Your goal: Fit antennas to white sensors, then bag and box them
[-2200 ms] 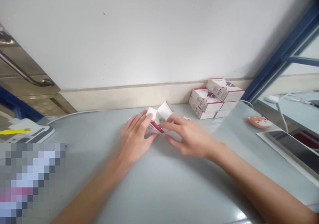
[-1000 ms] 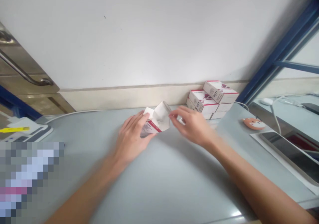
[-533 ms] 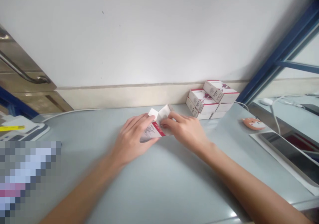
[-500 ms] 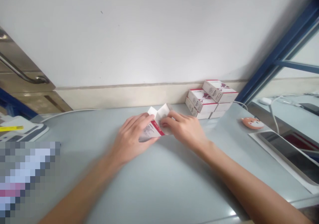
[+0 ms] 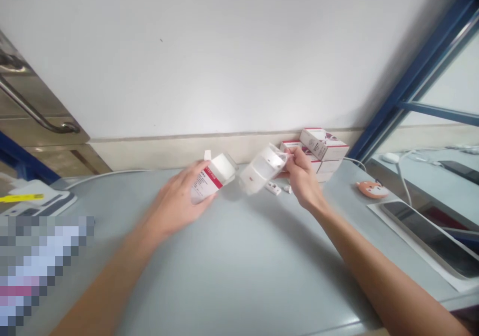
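Observation:
My left hand [image 5: 174, 199] grips an open white carton [image 5: 214, 178] with a red band and printed text, its flaps up at the far end. My right hand [image 5: 304, 180] pinches a white translucent plastic insert [image 5: 262, 169] by its right end, in the air about a hand's width from the carton. Just below that insert, two small white pieces [image 5: 273, 189] lie on the table, close to my right hand. Behind this hand stands a stack of white-and-red boxes [image 5: 322, 145], partly hidden by it.
The grey table [image 5: 239, 256] meets a cream skirting and white wall at the back. A fox-faced orange object [image 5: 372, 189] and a tablet [image 5: 430, 239] lie at the right. A cable runs along the back. A device with a yellow strip [image 5: 35, 196] sits at the left.
My hands have moved apart. The right hand has drawn the plastic insert out of the carton, and the left hand has lifted and tilted the carton. The view has shifted slightly.

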The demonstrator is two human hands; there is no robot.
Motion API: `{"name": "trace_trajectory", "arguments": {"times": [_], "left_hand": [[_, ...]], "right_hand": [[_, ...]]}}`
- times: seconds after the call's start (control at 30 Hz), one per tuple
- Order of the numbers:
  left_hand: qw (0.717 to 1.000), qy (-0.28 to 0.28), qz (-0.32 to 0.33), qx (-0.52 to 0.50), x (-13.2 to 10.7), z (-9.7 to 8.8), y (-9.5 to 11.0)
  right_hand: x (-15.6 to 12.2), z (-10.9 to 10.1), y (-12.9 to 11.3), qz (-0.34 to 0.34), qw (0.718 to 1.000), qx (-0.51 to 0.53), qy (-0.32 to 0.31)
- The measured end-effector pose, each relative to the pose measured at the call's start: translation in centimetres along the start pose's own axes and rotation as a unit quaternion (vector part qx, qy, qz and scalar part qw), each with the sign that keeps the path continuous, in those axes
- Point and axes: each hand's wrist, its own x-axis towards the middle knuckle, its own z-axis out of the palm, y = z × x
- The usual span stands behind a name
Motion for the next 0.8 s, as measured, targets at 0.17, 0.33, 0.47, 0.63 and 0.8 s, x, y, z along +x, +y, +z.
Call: {"name": "trace_trajectory", "arguments": {"times": [0.17,0.33,0.47,0.63,0.8], "left_hand": [[0.998,-0.029,0.0,0.053,0.6,0.5,-2.5],[0.985,0.1,-0.029,-0.136,0.2,1.1,0.9],[0.831,-0.094,-0.15,-0.528,-1.1,1.9,6.3],[0.663,-0.2,-0.237,-0.681,-2.0,2.9,7.7],[0.593,-0.238,-0.209,-0.74,-1.8,2.6,6.5]], "right_hand": [[0.3,0.4,0.6,0.132,0.987,0.093,0.018],[0.0,0.7,0.1,0.152,0.979,0.138,0.009],[-1.1,1.4,-0.7,0.131,0.982,0.133,-0.034],[-2.7,2.3,-2.0,0.036,0.99,0.031,-0.133],[-3.2,2.2,-3.1,-0.041,0.985,-0.11,-0.129]]}}
